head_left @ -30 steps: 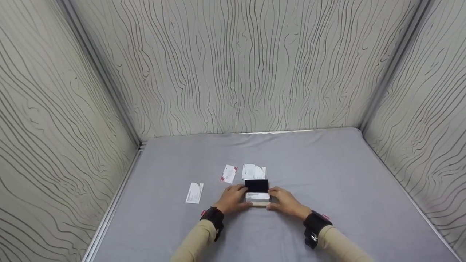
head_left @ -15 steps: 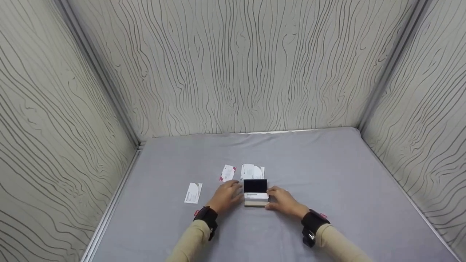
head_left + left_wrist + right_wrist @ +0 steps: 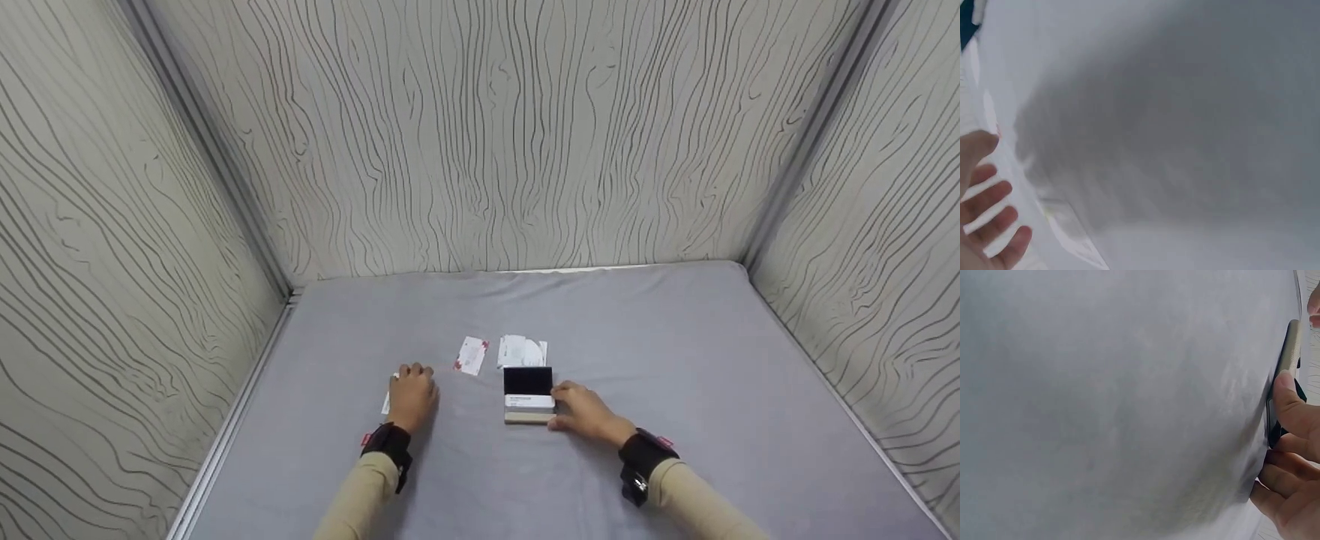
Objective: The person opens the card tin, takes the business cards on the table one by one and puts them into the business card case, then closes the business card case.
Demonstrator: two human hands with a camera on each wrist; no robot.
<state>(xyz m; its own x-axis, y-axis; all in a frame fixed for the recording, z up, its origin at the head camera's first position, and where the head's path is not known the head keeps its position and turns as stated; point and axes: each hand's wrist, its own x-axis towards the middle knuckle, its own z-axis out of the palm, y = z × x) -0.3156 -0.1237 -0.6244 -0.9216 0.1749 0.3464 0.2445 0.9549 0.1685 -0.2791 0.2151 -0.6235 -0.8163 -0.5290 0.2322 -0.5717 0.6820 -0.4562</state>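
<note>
My left hand point(image 3: 412, 397) is over a white business card point(image 3: 386, 405) at the left, hiding most of it. In the left wrist view its fingers point(image 3: 994, 228) are spread and loosely bent, apart from that card point(image 3: 1075, 239). A business card case with a raised black lid point(image 3: 529, 381) stands in the middle, white cards point(image 3: 529, 401) showing inside and a beige front edge. My right hand point(image 3: 589, 412) grips the case's right side, thumb at the front corner and fingers farther back. The right wrist view shows the thumb point(image 3: 1286, 391) against the case's beige edge point(image 3: 1293, 340).
Behind the case lie overlapping white cards point(image 3: 523, 351). A card with red corners point(image 3: 472, 355) is to their left. Grey cloth point(image 3: 660, 337) covers the table, and wood-grain patterned panels point(image 3: 480, 150) enclose it at the back and sides.
My left hand has let go of the case's left side and moved left, over the single card. The right hand has stayed at the case, which stands where it was.
</note>
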